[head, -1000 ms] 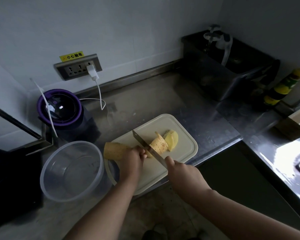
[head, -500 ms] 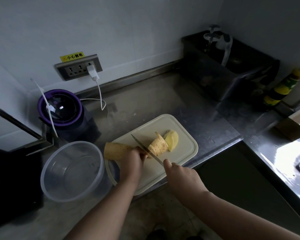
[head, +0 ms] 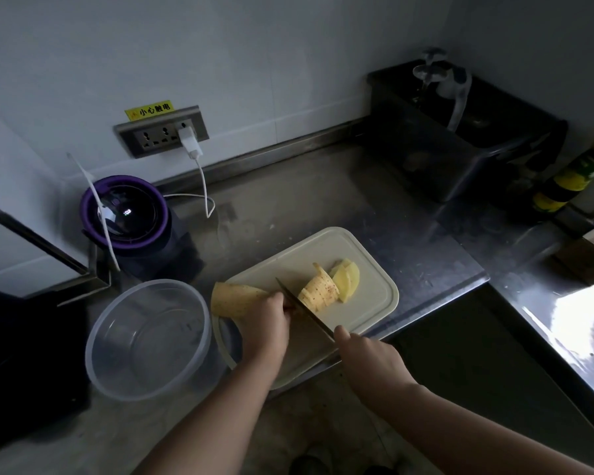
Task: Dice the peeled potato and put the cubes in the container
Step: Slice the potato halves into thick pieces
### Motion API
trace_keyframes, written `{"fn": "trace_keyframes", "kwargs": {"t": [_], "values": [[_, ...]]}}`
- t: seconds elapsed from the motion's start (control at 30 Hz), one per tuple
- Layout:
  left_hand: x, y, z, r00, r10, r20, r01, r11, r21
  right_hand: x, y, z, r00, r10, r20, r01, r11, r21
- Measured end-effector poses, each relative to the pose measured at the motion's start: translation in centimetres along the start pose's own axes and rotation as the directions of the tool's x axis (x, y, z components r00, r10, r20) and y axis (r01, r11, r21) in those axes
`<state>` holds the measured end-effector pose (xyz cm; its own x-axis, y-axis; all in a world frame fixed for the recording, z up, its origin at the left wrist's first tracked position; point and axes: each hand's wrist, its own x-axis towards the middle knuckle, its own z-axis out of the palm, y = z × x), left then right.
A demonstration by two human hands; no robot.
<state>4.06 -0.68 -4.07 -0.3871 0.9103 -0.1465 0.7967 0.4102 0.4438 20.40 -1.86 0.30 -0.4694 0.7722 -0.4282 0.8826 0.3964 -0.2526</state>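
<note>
Currently the left hand [head: 266, 323] is pressing down on the uncut part of the potato [head: 235, 298], fingers curled tight on it, at the 9 o'clock edge of the pale cutting board [head: 374, 303]. Right hand [head: 367, 358] is gripping the knife [head: 304, 308] by its handle, fingers wrapped shut round it; the blade is running toward 11 o'clock and is sitting just beside the left fingertips. Cut slices [head: 323, 287] are leaning in a fanned stack just past the blade at 2 o'clock of it, with paler pieces at their far end. Clear round container [head: 148, 337] is standing on the steel counter [head: 323, 200] at 9 o'clock of the board, touching or nearly touching its edge; no cubes visible in it. Purple-rimmed appliance [head: 126, 212] is sitting at 12 o'clock of the container, cable plugged into the wall socket [head: 162, 132].
</note>
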Motion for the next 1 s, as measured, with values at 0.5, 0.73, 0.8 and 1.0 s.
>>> {"fn": "trace_keyframes", "kwargs": {"t": [0.5, 0.73, 0.8, 1.0], "values": [[-0.9, 0.7, 0.1, 0.999, -0.023, 0.042, 0.029, 0.988, -0.150, 0.1, 0.3, -0.2, 0.998, 0.055, 0.009, -0.056, 0.997, 0.060], [-0.4, -0.6, -1.7, 0.898, -0.188, 0.397, 0.324, 0.894, -0.309, -0.3, 0.3, -1.2, 0.999, 0.023, -0.022, -0.021, 0.998, 0.066], [-0.1, -1.2, -2.1, 0.833, -0.242, 0.498, 0.422, 0.860, -0.288, -0.3, 0.3, -1.4, 0.999, 0.004, -0.038, -0.002, 0.999, 0.053], [-0.4, -1.8, -1.9, 0.821, -0.257, 0.510, 0.401, 0.895, -0.194, -0.7, 0.4, -1.1, 0.998, -0.015, -0.055, 0.019, 0.998, 0.061]]}}
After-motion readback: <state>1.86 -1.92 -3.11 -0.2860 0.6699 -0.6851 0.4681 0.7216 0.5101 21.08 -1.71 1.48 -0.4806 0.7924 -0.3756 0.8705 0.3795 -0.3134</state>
